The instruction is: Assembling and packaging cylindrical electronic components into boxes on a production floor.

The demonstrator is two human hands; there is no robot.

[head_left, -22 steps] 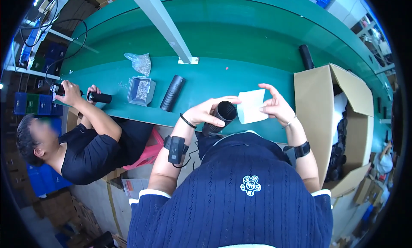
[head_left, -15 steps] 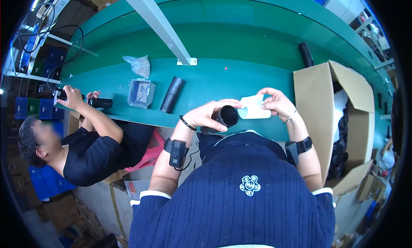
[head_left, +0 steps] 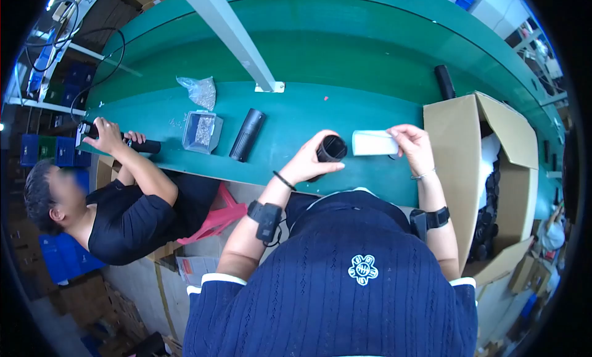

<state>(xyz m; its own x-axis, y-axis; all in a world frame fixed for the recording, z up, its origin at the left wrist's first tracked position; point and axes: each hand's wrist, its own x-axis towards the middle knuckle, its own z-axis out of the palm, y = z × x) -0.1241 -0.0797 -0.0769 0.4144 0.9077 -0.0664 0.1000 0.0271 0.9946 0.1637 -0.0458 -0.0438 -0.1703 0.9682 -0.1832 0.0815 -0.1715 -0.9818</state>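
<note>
Gripping: left hand [head_left: 306,164] wrapped around a black tube [head_left: 330,149], open end facing up, held just over the near edge of the green table [head_left: 345,73].
Right hand [head_left: 413,146]: fingers pinched on a white card [head_left: 374,143] — held flat, just right of the tube's mouth.
Cardboard box [head_left: 459,153]: open, at the right, beside the right hand.
Second black tube [head_left: 247,134]: lying on the table, next to a small clear tray [head_left: 201,132].
Co-worker [head_left: 117,203]: seated left, hands on a dark tool.

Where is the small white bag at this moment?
In the head view, the small white bag is in the right hand, above the green table, between the black tube and the cardboard box.
</note>
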